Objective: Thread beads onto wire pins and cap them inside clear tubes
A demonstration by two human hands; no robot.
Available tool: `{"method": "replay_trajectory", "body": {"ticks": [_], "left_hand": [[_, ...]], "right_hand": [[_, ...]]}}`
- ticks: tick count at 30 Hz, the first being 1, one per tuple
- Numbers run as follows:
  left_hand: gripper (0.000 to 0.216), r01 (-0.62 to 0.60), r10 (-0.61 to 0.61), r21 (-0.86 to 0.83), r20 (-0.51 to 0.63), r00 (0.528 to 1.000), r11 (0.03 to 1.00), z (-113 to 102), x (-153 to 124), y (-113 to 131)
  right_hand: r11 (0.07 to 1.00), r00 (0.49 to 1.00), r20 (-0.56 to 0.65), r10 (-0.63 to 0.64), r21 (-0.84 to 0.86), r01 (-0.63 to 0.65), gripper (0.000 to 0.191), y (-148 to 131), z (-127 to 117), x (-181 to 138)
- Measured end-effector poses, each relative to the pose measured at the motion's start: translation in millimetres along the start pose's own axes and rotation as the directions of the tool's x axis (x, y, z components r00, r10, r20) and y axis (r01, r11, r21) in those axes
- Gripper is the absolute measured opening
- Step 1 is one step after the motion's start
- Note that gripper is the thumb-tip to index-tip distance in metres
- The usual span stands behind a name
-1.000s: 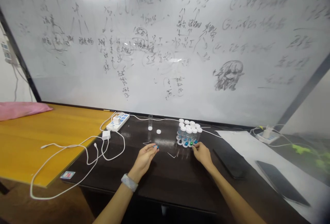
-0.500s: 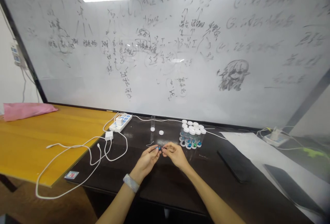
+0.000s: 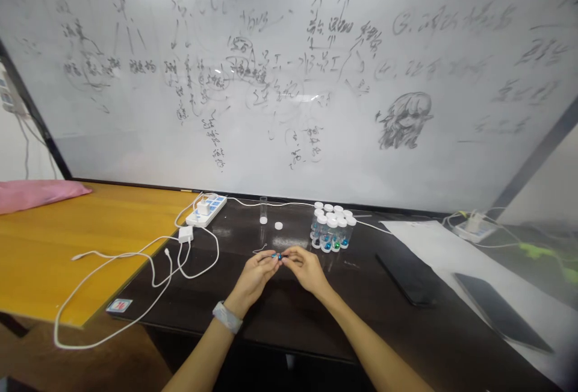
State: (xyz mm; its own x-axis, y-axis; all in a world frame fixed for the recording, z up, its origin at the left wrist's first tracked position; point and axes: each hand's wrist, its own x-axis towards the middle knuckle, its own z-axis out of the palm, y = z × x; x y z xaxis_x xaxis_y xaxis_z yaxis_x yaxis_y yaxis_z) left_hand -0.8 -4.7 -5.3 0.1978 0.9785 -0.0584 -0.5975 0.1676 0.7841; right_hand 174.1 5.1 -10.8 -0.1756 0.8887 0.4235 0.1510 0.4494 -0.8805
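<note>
Above the dark table, my left hand (image 3: pixel 253 273) pinches a small shiny blue bead (image 3: pixel 279 257) between thumb and fingers. My right hand (image 3: pixel 308 268) meets it from the other side, its thumb and fingertips pressed together at the bead. Whatever else sits between those right fingertips is too small to make out. Just behind the hands lies a thin looped string or wire (image 3: pixel 261 248). Farther back are a clear tube (image 3: pixel 264 204) standing on its white cap and a loose white cap (image 3: pixel 279 226).
Several capped clear tubes (image 3: pixel 332 232) holding blue and green balls stand right of my hands. A power strip (image 3: pixel 206 211) and white cables (image 3: pixel 151 256) lie left. A black phone-like slab (image 3: pixel 401 280) and a dark tablet-like device (image 3: pixel 501 311) lie right. A whiteboard (image 3: pixel 271 169) stands behind.
My right hand's fingertips have closed in on the bead in my left hand. The camera view has tipped slightly down and shifted; the table things have not moved.
</note>
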Motion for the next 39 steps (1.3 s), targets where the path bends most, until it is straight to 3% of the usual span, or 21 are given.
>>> {"method": "replay_trajectory", "body": {"ticks": [6,18,27,30,36,39], "left_hand": [[0.04,-0.077,0.079,0.103,-0.023,0.997,0.992,3,-2,0],[0.044,-0.091,0.092,0.117,-0.001,0.996,0.989,3,-2,0],[0.043,-0.124,0.126,0.101,-0.018,0.992,0.987,1,-1,2],[0.041,-0.119,0.118,0.113,0.009,0.993,0.986,1,-2,2],[0.04,-0.108,0.102,0.144,0.05,0.994,0.984,3,-3,0],[0.04,-0.106,0.104,0.112,0.029,0.994,0.988,3,-2,0]], "right_hand": [[0.973,0.987,-0.028,-0.161,-0.174,0.154,0.018,-1,0,-3],[0.998,0.995,-0.099,0.032,0.053,-0.027,0.035,-1,6,-2],[0.999,1.0,-0.016,0.001,0.033,-0.001,0.044,-2,9,-6],[1.0,0.999,-0.029,0.017,-0.021,-0.018,0.044,-2,9,-6],[0.967,0.999,-0.017,0.051,-0.25,-0.053,0.061,-10,7,-7],[0.94,0.999,0.021,-0.027,-0.34,0.032,0.045,-19,5,-10]]}}
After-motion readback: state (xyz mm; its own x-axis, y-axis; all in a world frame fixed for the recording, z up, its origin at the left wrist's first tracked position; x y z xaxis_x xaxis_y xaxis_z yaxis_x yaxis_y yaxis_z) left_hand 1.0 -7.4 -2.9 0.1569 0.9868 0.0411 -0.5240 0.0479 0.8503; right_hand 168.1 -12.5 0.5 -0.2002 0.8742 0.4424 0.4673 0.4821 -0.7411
